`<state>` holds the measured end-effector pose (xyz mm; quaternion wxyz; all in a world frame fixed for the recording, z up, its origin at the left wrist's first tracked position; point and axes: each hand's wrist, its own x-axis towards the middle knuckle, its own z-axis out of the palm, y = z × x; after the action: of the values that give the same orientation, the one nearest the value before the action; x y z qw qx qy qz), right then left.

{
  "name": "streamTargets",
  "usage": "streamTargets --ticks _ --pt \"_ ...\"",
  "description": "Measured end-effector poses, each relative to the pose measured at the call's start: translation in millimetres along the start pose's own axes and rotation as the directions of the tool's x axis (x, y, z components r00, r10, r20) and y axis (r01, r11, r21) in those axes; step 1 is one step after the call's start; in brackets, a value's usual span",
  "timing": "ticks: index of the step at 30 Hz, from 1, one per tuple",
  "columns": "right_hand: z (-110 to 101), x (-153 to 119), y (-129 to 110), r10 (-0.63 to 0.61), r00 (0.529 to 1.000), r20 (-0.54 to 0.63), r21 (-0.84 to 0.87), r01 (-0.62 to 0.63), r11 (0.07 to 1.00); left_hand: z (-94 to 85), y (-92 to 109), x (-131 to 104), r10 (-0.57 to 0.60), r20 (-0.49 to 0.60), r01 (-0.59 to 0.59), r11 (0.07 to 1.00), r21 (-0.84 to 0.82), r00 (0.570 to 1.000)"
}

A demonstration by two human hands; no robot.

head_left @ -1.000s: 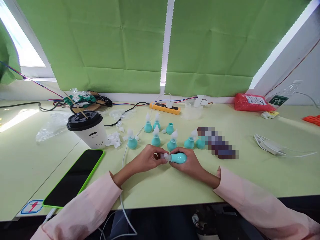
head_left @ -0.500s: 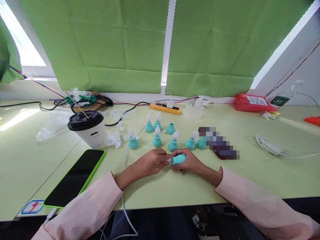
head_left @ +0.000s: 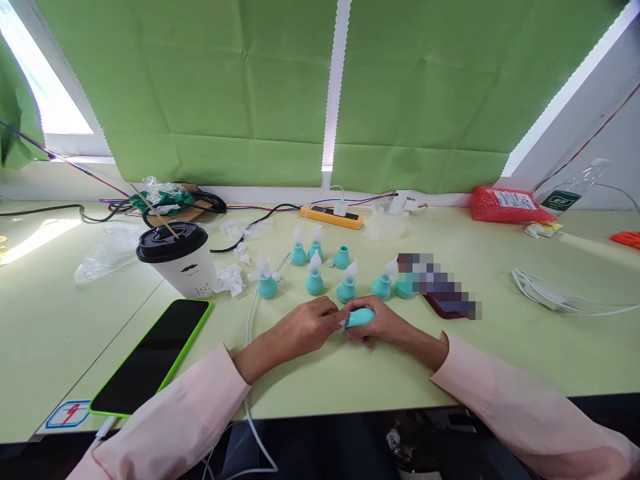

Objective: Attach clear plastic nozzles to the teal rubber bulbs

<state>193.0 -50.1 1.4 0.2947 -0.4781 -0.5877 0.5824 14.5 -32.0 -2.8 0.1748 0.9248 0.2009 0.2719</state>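
Note:
Near the table's front middle, my right hand [head_left: 383, 320] is closed round a teal bulb-shaped piece [head_left: 361, 317] lying sideways, its narrow end to the left. My left hand [head_left: 314, 325] pinches the clear tip [head_left: 344, 322] at that end; the fingers partly hide it. Beyond my hands stand several teal round bases with whitish pointed tips, among them one at the left [head_left: 267, 285], one in the middle [head_left: 315, 281] and one at the right [head_left: 381, 287]. A teal base with an open top [head_left: 341, 257] stands behind them.
A lidded cup [head_left: 185, 267] and a phone in a green case [head_left: 153, 357] are at the left. An orange power strip [head_left: 325, 215] lies at the back. A blurred dark object [head_left: 443, 293], a white cable [head_left: 543, 293] and a red packet [head_left: 505, 205] are to the right.
The fingers of my left hand have moved slightly right, closer over the clear tip, and now cover more of it. My right hand still holds the teal piece.

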Motion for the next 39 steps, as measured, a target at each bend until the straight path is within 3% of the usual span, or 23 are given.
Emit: streamTargets --ticks 5,8,11,14,17,21,25,28,32,34,36,37,39 --pt "1 -3 -2 -0.081 0.995 0.05 0.047 0.079 0.996 -5.9 10 2 -0.036 -0.082 0.032 0.999 -0.043 0.996" --pt "7 -5 -1 -0.214 0.968 -0.131 -0.106 0.201 0.974 -9.6 14 2 -0.149 -0.179 0.127 0.984 -0.127 0.972" --pt "13 -7 4 -0.483 0.822 -0.303 -0.404 0.348 0.846 -10.7 14 4 -0.326 -0.175 0.26 0.912 -0.317 0.929" --pt "15 -7 11 -0.711 0.66 -0.243 -0.611 0.465 0.641 -9.9 13 7 -0.441 -0.081 0.349 0.797 -0.493 0.894" --pt "15 -6 15 -0.764 0.615 -0.197 -0.656 0.496 0.568 -8.6 12 9 -0.466 -0.051 0.367 0.755 -0.544 0.883" --pt "15 -5 12 -0.704 0.678 -0.212 -0.626 0.459 0.631 -7.9 12 7 -0.45 -0.06 0.355 0.773 -0.525 0.891" --pt "14 -6 9 -0.538 0.815 -0.216 -0.552 0.353 0.756 -8.7 12 4 -0.397 -0.072 0.325 0.831 -0.451 0.915" --pt "12 -5 7 -0.426 0.891 -0.157 -0.478 0.309 0.822 -9.6 13 3 -0.328 -0.085 0.279 0.893 -0.353 0.941" --pt "10 -3 6 -0.312 0.95 -0.02 -0.368 0.283 0.886 -11.7 16 4 -0.161 -0.047 0.151 0.974 -0.17 0.986" --pt "12 -3 6 -0.296 0.955 -0.026 -0.317 0.273 0.908 -15.6 18 5 -0.098 -0.075 0.091 0.992 -0.091 0.992" --pt "14 -3 7 -0.305 0.948 -0.089 -0.274 0.271 0.923 -24.3 20 5 -0.055 -0.227 0.056 0.998 0.0 0.972" --pt "16 -3 8 -0.309 0.944 -0.116 -0.25 0.273 0.929 -31.0 19 5 -0.033 -0.342 0.055 0.997 0.057 0.939" --pt "17 -3 10 -0.305 0.944 -0.128 -0.188 0.279 0.942 -48.6 15 3 0.014 -0.568 0.099 0.981 0.167 0.823"
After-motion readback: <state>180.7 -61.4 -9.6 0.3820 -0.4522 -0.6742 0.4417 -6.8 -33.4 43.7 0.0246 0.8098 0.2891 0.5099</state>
